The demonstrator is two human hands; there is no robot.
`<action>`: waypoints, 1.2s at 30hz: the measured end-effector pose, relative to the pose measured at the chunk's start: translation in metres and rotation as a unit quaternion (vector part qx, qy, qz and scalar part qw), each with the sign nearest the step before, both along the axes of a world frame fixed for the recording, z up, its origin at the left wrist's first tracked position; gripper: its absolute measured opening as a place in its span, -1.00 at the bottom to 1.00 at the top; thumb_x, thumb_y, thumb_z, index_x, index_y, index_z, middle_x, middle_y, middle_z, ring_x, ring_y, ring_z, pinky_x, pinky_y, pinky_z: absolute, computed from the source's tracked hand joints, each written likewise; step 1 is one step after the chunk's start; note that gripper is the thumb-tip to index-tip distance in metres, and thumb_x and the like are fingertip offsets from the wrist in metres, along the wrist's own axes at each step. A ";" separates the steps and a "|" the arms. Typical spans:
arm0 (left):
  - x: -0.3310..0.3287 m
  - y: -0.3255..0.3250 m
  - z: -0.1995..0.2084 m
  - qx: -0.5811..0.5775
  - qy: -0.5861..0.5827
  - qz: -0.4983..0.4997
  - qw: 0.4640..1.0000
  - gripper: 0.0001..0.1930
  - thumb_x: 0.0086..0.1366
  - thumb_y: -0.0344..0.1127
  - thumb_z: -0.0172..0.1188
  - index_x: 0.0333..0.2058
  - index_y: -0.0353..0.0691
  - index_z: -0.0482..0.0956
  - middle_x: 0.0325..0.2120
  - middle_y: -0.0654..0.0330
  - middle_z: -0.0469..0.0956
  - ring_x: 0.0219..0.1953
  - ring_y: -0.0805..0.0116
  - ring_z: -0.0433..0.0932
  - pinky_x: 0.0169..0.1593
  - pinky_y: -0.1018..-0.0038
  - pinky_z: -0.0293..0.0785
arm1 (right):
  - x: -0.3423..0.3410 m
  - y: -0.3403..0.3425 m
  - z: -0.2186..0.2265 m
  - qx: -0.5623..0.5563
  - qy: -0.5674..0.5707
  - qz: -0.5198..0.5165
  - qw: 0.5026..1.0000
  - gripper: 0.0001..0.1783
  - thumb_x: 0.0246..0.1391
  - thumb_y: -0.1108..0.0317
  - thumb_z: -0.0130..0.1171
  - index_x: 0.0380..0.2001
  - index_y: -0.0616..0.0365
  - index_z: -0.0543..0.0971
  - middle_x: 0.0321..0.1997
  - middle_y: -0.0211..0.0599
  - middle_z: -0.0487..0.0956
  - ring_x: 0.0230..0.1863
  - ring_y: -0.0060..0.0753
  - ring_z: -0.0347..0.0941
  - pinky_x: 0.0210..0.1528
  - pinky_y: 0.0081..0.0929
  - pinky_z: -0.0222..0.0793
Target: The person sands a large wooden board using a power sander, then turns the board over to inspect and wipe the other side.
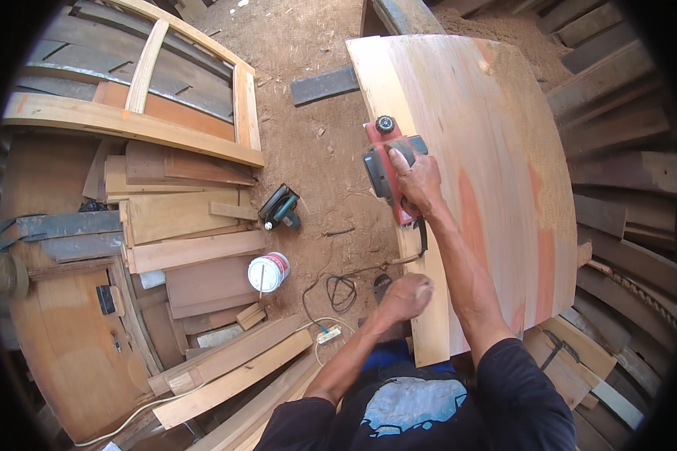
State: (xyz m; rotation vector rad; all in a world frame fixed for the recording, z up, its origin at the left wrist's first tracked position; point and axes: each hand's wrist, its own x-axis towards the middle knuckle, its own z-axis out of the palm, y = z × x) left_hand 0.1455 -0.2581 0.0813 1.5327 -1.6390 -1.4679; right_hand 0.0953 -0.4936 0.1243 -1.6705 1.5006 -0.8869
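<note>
My right hand [416,179] is wrapped round the handle of a red and black electric planer [384,174]. The planer rests along the left edge of a wide wooden panel [496,173], whose boards are pale with reddish streaks. From the planer's rear, a dark power cord [423,239] hangs over that edge and runs left to the ground. Closer to my body, my left hand [408,298] is closed in a fist over the panel's near left edge. Whatever its fingers may hold is hidden.
Stacked boards [195,218] and a wooden frame [135,124] lie on the left. A green and black power tool [280,209], a white bucket [267,273] and a cord connector [328,334] sit on the dusty ground. More planks [617,165] and a hammer [558,346] lie right.
</note>
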 end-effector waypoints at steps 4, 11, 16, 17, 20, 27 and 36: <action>-0.032 -0.048 -0.021 -0.164 -0.091 -0.020 0.982 -0.41 0.28 -0.22 0.18 0.19 -0.48 0.37 0.26 -0.34 0.32 0.25 -0.33 0.35 0.28 -0.01 0.35 | 0.012 -0.033 -0.012 0.030 0.047 -0.013 0.998 -0.32 0.24 -0.31 0.11 -0.09 0.14 0.72 -0.36 0.12 0.69 -0.25 0.18 0.65 -0.16 -0.06 0.50; -0.030 -0.133 -0.052 -0.146 -0.279 0.039 0.948 -0.15 0.37 0.03 0.01 0.49 -0.33 0.00 0.53 -0.22 -0.20 0.57 -0.18 -0.24 0.53 -0.14 -0.24 | 0.036 -0.093 -0.007 0.042 0.060 -0.014 0.997 -0.22 0.21 -0.41 0.06 -0.15 0.19 0.71 -0.34 0.15 0.68 -0.21 0.24 0.64 -0.12 0.01 0.48; -0.036 -0.150 -0.038 -0.098 -0.416 -0.012 0.904 -0.15 0.41 0.02 -0.09 0.45 -0.53 -0.02 0.48 -0.25 0.01 0.56 -0.18 -0.15 0.54 -0.14 -0.32 | 0.051 -0.136 0.010 0.056 0.039 0.001 0.998 -0.18 0.21 -0.42 0.05 -0.18 0.26 0.70 -0.29 0.22 0.68 -0.15 0.28 0.63 -0.09 0.03 0.48; -0.035 -0.150 -0.039 -0.080 -0.415 -0.010 0.906 -0.16 0.41 0.02 -0.08 0.45 -0.52 0.00 0.49 -0.23 -0.01 0.57 -0.18 -0.17 0.54 -0.14 -0.35 | 0.056 -0.143 0.014 0.056 0.037 0.004 0.998 -0.18 0.21 -0.42 0.05 -0.18 0.26 0.70 -0.29 0.22 0.68 -0.15 0.28 0.63 -0.09 0.03 0.48; -0.039 -0.149 -0.041 -0.113 -0.398 0.016 0.910 -0.14 0.40 0.05 -0.06 0.45 -0.51 0.02 0.51 -0.22 -0.04 0.57 -0.18 -0.19 0.55 -0.13 -0.39 | 0.066 -0.170 0.018 0.061 0.050 0.002 0.997 -0.18 0.22 -0.41 0.05 -0.16 0.27 0.71 -0.25 0.23 0.68 -0.10 0.29 0.63 -0.03 0.02 0.48; -0.042 -0.151 -0.041 -0.082 -0.374 0.031 0.923 -0.11 0.36 0.06 -0.01 0.46 -0.48 0.02 0.51 -0.24 -0.07 0.57 -0.17 -0.20 0.55 -0.12 -0.41 | 0.085 -0.235 0.006 0.049 0.070 -0.017 0.996 -0.21 0.26 -0.32 0.08 -0.23 0.36 0.71 -0.26 0.27 0.69 -0.10 0.24 0.65 0.00 -0.02 0.47; -0.039 -0.148 -0.047 -0.080 -0.353 0.035 0.931 -0.13 0.38 0.06 -0.01 0.44 -0.51 0.05 0.48 -0.30 -0.03 0.55 -0.23 -0.15 0.53 -0.17 -0.33 | 0.126 -0.336 -0.016 0.033 0.049 -0.022 0.998 -0.25 0.30 -0.27 0.09 -0.41 0.36 0.68 -0.54 -0.04 0.62 -0.45 -0.12 0.59 -0.29 -0.17 0.44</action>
